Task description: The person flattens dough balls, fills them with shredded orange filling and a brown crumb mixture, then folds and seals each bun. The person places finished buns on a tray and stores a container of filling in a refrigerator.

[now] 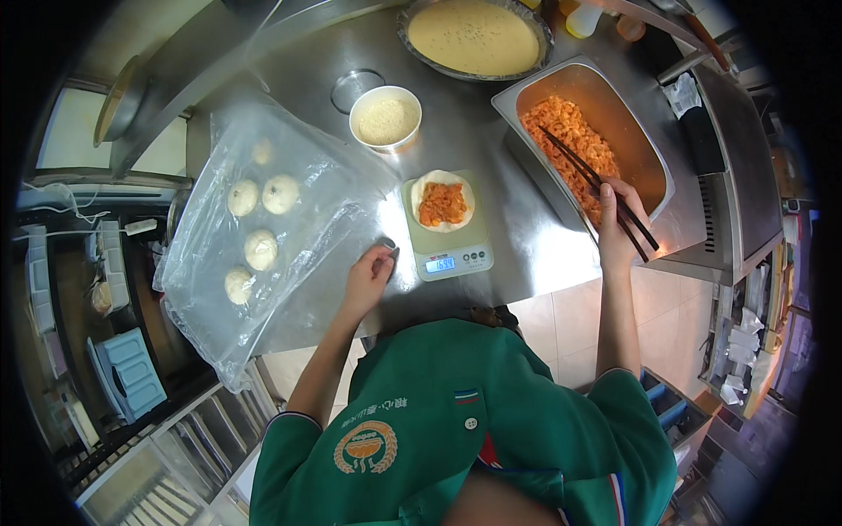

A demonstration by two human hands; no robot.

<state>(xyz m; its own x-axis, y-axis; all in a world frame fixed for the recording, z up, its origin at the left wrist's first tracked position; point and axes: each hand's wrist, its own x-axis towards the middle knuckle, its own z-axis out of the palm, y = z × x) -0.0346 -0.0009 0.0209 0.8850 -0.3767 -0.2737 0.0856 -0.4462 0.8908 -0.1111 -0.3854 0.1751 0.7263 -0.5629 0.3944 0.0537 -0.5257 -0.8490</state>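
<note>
My right hand (621, 230) grips a pair of dark chopsticks (631, 226) whose tips reach into an orange chopped filling (561, 131) in a deep steel pan (660, 186). On a pale green digital scale (481, 254) lies a flat round of dough (468, 209), with a mound of the same filling (441, 203) on it. Just left of the scale, my left hand (370, 279) rests at the counter with its fingers curled. A small dark thing shows at its fingertips; its kind is unclear.
Several dough balls (260, 250) lie under a clear plastic sheet (324, 188) on the left of the steel counter (526, 254). A white tub of pale crumbs (386, 121), a metal ring (353, 74) and a wide bowl of yellow mixture (474, 37) stand farther back.
</note>
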